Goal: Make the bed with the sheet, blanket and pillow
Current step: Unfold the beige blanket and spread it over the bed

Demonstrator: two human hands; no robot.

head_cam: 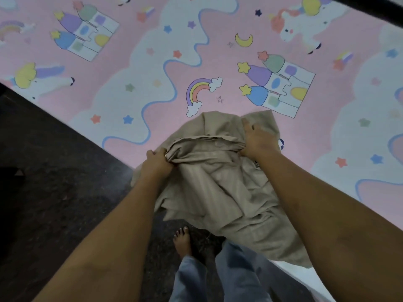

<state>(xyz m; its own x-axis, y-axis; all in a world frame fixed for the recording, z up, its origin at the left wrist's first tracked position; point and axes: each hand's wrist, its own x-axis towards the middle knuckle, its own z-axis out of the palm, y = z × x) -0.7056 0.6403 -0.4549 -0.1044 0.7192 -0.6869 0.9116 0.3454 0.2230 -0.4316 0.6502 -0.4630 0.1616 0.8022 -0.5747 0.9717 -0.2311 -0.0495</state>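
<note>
Dark speckled floor [54, 182] at lower left, meeting the bed's edge on a diagonal. Pink printed bedsheet [152, 68] spread flat across the bed, covered in castles, rainbows, unicorns and stars. Beige blanket [218, 182] bunched up over the near edge of the bed, partly on the pink sheet, partly hanging down toward blue jeans [239, 269]. Left hand [158, 160] clenched on a gathered fold at the blanket's left side. Right hand [256, 141] gripping the bunched cloth at the right. Bare foot [183, 240] on the floor below.
</note>
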